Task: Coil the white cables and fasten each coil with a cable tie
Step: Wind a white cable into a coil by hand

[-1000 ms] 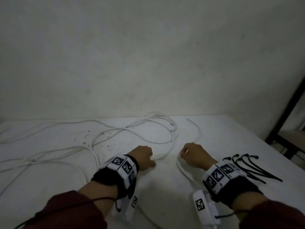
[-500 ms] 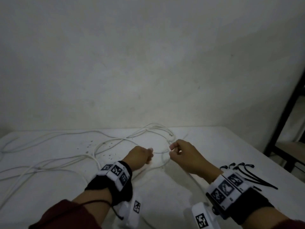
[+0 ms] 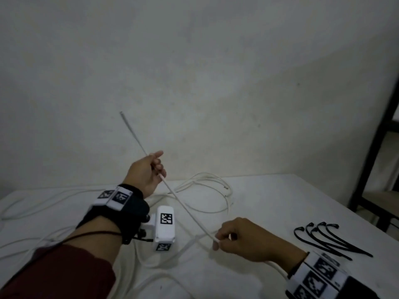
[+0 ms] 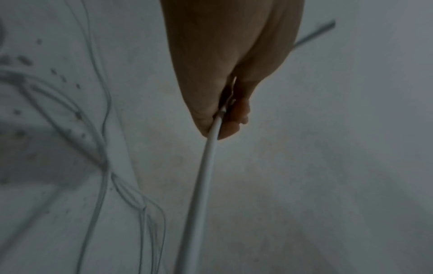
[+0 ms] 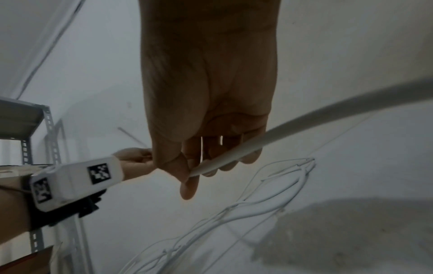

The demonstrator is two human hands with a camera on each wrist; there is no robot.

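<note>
A white cable [image 3: 185, 207] runs taut and slanted between my two hands, above the table. My left hand [image 3: 146, 172] is raised and grips it near its free end, which sticks up and left to a tip [image 3: 121, 113]. My right hand [image 3: 239, 238] is lower, near the table, and pinches the same cable [image 5: 246, 150] between thumb and fingers; the cable passes on under my right wrist. In the left wrist view the cable [image 4: 206, 166] leaves my curled fingers [image 4: 230, 118] downward. More white cables [image 3: 207, 184] lie in loose loops on the table behind.
Several black cable ties [image 3: 328, 238] lie on the white table [image 3: 280, 201] at the right. A dark chair frame [image 3: 375, 147] stands past the right table edge. Loose cables [image 3: 32, 214] spread across the left of the table. The right wrist view shows a metal shelf [image 5: 35, 129].
Both hands left the table with one cable. My left hand rose with the end, my right hand drew back toward me, and the cable is now stretched between them.
</note>
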